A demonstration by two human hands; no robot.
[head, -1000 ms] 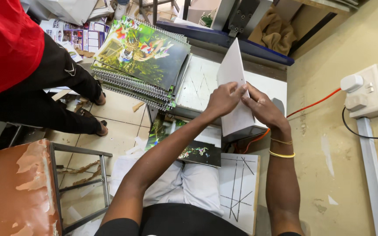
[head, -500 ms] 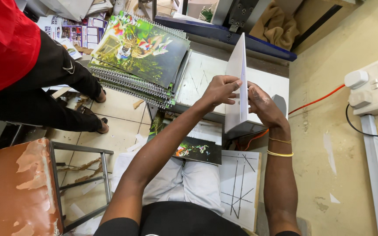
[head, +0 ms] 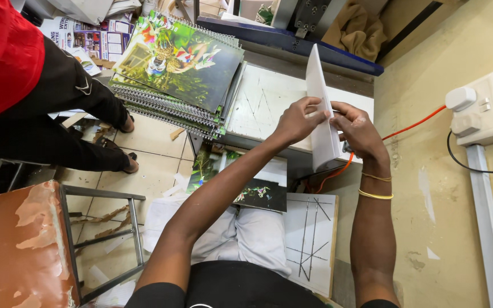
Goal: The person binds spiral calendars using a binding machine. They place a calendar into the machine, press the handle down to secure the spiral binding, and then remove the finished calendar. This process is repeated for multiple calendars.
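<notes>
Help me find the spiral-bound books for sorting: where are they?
The spiral-bound books are stacked upper left in the head view, left of the white worktable, beyond the left hand.

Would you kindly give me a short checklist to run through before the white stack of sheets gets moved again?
1. Left hand grips the white sheet stack on its left face: ok.
2. Right hand holds the stack from the other side: ok.
3. Stack stands on edge, near upright, above the white work surface: ok.
4. Sheet edges flush: cannot tell, the stack is seen edge-on.
5. Orange cable runs close behind the right hand, near the stack's lower end: not ok.
6. Pile of spiral-bound books lies apart from the stack: ok.
</notes>
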